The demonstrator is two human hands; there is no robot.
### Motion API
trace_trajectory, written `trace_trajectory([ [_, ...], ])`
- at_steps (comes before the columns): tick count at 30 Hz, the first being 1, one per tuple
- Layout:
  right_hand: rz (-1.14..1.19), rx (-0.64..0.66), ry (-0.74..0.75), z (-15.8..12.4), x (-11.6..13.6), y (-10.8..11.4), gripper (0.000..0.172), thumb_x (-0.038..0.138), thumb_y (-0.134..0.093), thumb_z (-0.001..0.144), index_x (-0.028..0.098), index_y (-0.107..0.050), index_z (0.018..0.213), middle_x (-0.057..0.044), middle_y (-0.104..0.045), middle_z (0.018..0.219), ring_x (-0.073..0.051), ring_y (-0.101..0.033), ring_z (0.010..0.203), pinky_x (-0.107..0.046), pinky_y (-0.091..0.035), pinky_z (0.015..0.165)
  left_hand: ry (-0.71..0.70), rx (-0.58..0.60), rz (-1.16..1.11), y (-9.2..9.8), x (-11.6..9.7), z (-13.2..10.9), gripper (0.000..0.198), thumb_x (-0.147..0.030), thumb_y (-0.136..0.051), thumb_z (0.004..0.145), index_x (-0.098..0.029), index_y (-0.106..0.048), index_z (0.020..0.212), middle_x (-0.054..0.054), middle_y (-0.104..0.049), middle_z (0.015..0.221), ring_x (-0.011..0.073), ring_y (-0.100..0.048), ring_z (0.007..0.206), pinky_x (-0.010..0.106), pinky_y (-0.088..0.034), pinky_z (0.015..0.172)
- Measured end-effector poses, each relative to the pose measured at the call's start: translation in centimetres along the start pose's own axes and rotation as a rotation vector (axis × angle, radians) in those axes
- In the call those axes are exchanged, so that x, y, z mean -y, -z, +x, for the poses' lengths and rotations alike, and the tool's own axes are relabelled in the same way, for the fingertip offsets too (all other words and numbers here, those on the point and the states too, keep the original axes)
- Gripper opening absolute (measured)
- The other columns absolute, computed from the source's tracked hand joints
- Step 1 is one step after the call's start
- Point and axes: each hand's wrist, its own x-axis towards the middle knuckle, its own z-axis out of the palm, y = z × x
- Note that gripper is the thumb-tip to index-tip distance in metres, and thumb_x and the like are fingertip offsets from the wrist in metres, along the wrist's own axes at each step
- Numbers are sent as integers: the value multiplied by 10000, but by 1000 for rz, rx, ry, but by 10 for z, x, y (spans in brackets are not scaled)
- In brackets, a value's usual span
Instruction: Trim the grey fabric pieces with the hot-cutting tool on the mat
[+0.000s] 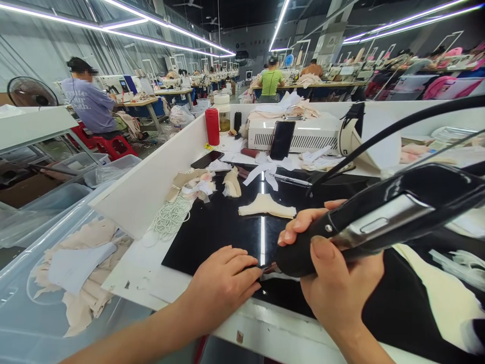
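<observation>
My right hand (pixel 337 273) is wrapped around a black handheld tool (pixel 401 212) with a silver lever along its side and a thick black cable (pixel 379 136). The tool points left, its narrow end close to my left fingertips. My left hand (pixel 223 283) rests palm down near the front edge of a glossy black board (pixel 212 237), fingers extended and side by side. Whatever lies under those fingers is hidden. Farther back on the board sits a cream curved fabric piece (pixel 267 206).
Scraps (pixel 197 184), a cord tangle (pixel 168 217) and a phone (pixel 207 160) lie left. Behind stand a white vented box (pixel 314 132), an upright phone (pixel 282 140) and a red thread cone (pixel 212 126). Cream fabric (pixel 439 288) lies right. A bin of fabric (pixel 87 263) flanks the table.
</observation>
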Motion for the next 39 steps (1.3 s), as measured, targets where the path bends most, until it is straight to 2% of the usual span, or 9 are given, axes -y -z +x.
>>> trace_trajectory([
  [4, -4, 0, 13, 1, -1, 0, 407, 383, -867, 879, 271, -606, 1169, 29, -685, 832, -180, -663, 629, -376, -578, 608, -12, -16, 52, -1, -1, -5, 233, -323, -535, 1128, -215, -739, 1158, 32, -802, 1170, 254, -757, 1119, 459, -633, 985],
  [10, 7, 8, 5, 0, -1, 2, 393, 366, -864, 876, 271, -612, 1162, 38, -694, 835, -173, -662, 642, -374, -576, 630, -25, -30, 94, -1, -3, -12, 238, -313, -520, 1137, -231, -738, 1182, 26, -803, 1207, 238, -769, 1137, 457, -636, 1013],
  [20, 44, 37, 18, 1, -4, -2, 359, 329, -839, 903, 259, -607, 1168, 35, -695, 851, -166, -660, 641, -355, -577, 591, -53, -46, 129, -4, -5, -12, 224, -302, -542, 1128, -224, -746, 1183, 2, -811, 1217, 253, -772, 1139, 456, -641, 1018],
  [24, 22, 37, 26, 2, -4, -3, 306, 300, -811, 923, 260, -605, 1145, 38, -689, 825, -169, -655, 634, -370, -581, 603, -52, -51, 123, -6, -5, -13, 217, -299, -554, 1123, -225, -750, 1182, 1, -810, 1223, 253, -772, 1140, 458, -635, 1026],
  [33, 13, 9, -4, 1, 3, 2, 386, 385, -874, 867, 264, -626, 1136, 41, -697, 804, -173, -661, 635, -362, -588, 621, -23, -23, 50, 0, 0, -12, 229, -297, -540, 1129, -240, -747, 1208, 11, -810, 1222, 236, -755, 1164, 438, -604, 1044],
  [39, 11, 13, -4, -2, 3, 4, 381, 381, -881, 864, 269, -630, 1128, 40, -693, 798, -173, -655, 632, -359, -587, 610, -1, 5, -11, 1, 3, -10, 247, -297, -535, 1130, -189, -721, 1252, 50, -804, 1236, 239, -738, 1189, 441, -586, 1055],
])
